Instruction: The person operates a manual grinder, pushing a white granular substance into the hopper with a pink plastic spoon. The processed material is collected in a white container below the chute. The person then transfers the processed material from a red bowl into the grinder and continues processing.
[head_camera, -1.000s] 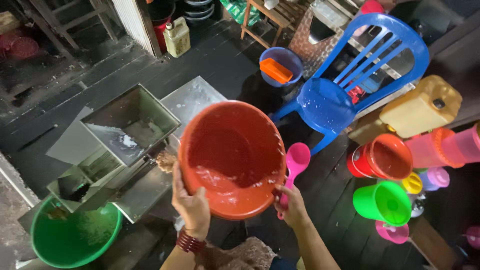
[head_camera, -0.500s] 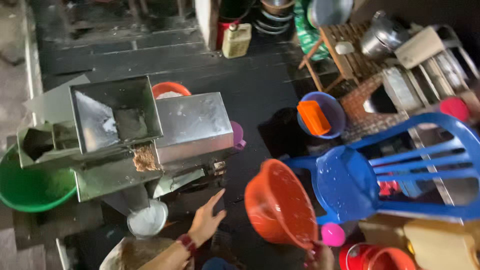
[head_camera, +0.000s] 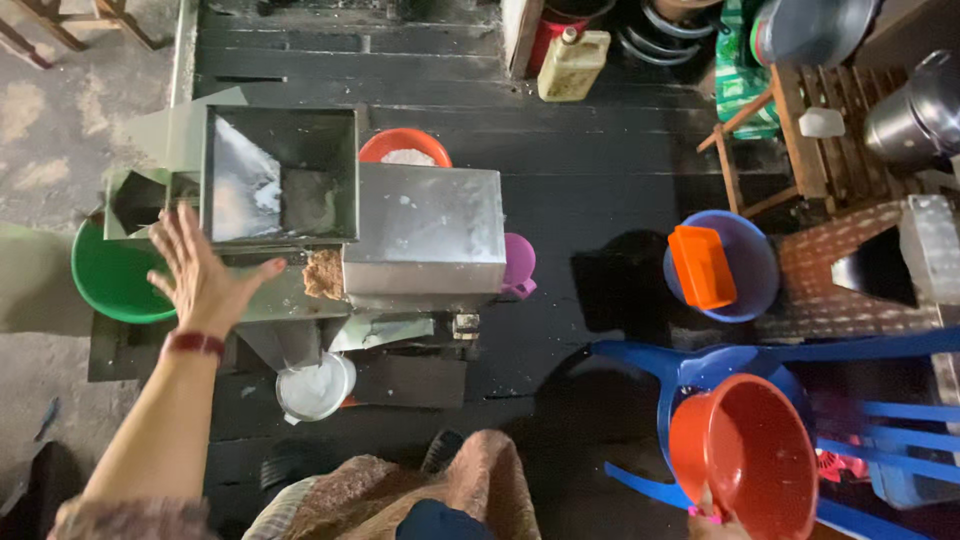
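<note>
Since half a second ago the left hand (head_camera: 205, 275) has gone from low near the white bowl up and left to the machine's near-left edge, and the red basin (head_camera: 745, 455) has dropped to the near right, over the blue chair.

Left hand: open flat, fingers spread, palm down, holding nothing. It hovers at or on the near-left edge of the grey metal machine (head_camera: 330, 225); cannot tell if it touches. A dark red bracelet (head_camera: 195, 343) sits on the wrist.

Right hand (head_camera: 715, 522): only a sliver shows at the bottom edge, at the basin's near rim with something pink beside it. It seems to grip the rim, but how far it is closed cannot be told.

Basin is tilted, its mouth turned left and up, empty inside, in front of the blue chair (head_camera: 700, 375) seat.

Around the machine: an open hopper on the top left, a boxy housing on the right, a brownish lump (head_camera: 322, 275) at the gap between them. Green tub (head_camera: 115, 280) on the floor at its left, partly under it. Orange bowl (head_camera: 405, 150) with white stuff at its far side. Purple scoop (head_camera: 518, 265) just right of the housing. Small white bowl (head_camera: 315, 388) under the near spout.

Farther right, a blue bucket (head_camera: 745, 265) with an orange box (head_camera: 702, 265) in it. Yellowish jug (head_camera: 572, 65) at the far wall. Dark plank floor (head_camera: 600, 160).
</note>
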